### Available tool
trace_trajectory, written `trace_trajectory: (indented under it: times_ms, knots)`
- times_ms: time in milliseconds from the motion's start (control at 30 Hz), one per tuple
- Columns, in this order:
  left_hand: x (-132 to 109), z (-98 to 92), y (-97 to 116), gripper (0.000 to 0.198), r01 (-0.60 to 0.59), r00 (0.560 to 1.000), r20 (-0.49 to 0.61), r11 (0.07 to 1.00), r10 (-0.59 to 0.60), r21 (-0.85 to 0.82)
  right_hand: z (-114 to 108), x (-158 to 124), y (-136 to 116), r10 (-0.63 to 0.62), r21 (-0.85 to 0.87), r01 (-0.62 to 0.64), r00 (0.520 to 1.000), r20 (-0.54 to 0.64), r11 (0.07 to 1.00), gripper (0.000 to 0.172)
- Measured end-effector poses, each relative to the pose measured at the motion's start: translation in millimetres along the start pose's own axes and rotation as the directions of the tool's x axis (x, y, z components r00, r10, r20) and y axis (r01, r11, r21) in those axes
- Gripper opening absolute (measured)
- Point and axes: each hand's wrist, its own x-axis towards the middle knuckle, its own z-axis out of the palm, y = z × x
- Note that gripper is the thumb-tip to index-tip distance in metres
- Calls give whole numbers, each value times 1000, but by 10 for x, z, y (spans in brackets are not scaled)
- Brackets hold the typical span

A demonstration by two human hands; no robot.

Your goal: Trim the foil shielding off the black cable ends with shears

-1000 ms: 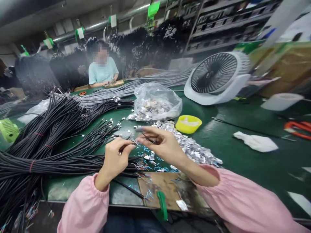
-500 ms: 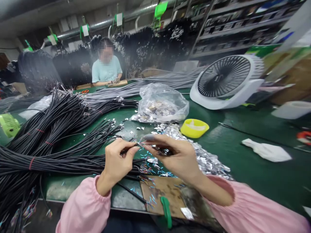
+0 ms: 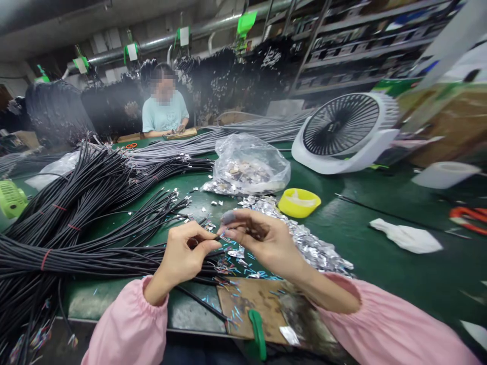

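My left hand is closed in a pinch on the end of a thin black cable that runs down under my wrist. My right hand meets it fingertip to fingertip, thumb and forefinger pinched at the cable tip, other fingers curled round something dark I cannot make out. Both hands hover above the green table, over scattered blue wire offcuts. A heap of silver foil scraps lies just right of my right hand. Big bundles of black cables fill the left.
A clear bag of foil scraps, a yellow dish and a white fan stand behind. A white rag and orange scissors lie to the right. A brown board with a green clip sits at the near edge. Another person sits across.
My hands have stayed together at the cable tip, shifting slightly; my right fingers curled in closer. The view swung a little.
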Motion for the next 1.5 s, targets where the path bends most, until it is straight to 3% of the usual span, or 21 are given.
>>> trace_trajectory:
  times_ms: [133,233,367,600,700,933,1233,1500]
  knots:
    - [-18,-24,76,19,-108,994,37,983,103,145,3,29,-48,111,100,-118,991,72,988,34]
    - [-36,-8,85,18,-188,978,-24,933,205,306,21,15,-67,133,71,-132,991,-3,989,35]
    - [-52,9,52,13,-232,946,-126,895,300,382,22,9,-36,166,-1,-167,982,-85,986,29]
    - [-77,-2,14,7,-282,868,-245,833,433,476,8,16,33,30,-230,-40,998,-47,972,31]
    - [-84,-9,20,7,-296,855,-256,829,452,474,8,4,20,-30,-313,21,999,-23,950,26]
    - [-104,-19,43,9,-310,847,-208,774,488,553,14,1,-56,-131,-286,141,990,54,948,26]
    - [-110,-18,27,16,-356,822,-149,701,549,618,17,-15,-54,-121,-309,133,991,56,942,22]
    - [-111,5,45,20,-353,791,-78,557,607,752,23,-17,-44,-103,-323,106,994,27,940,25]
